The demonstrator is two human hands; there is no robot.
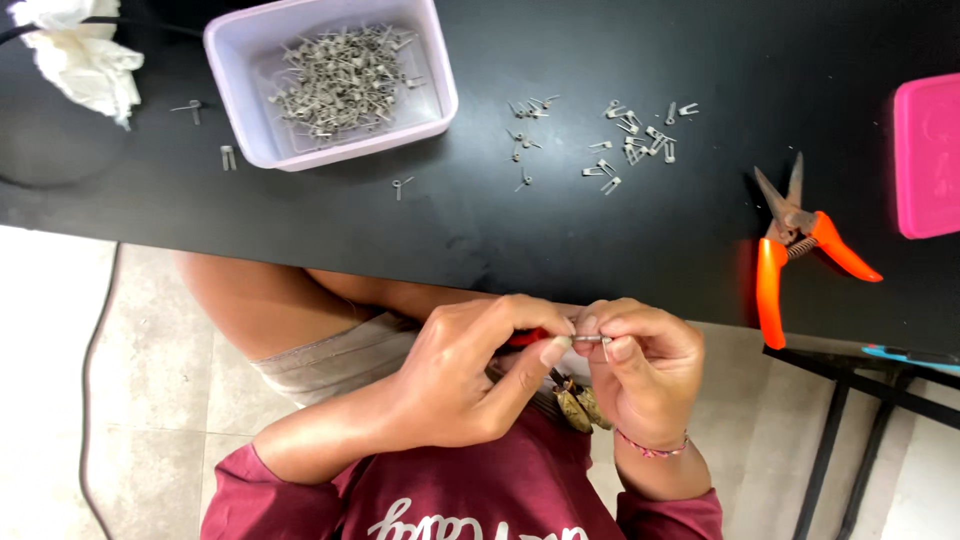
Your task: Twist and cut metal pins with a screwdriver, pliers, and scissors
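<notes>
Grey metal clip, pinched between left hand, right hand

Two containers count as packaging. A pale lilac plastic tub, rectangular with rounded corners and open at the top, stands at the upper left of the frame on the black worktop, holding a heap of small grey metal clips. A bright pink rectangular box sits at the right edge, cut off by the frame. No labels, signs or screens show.
</notes>
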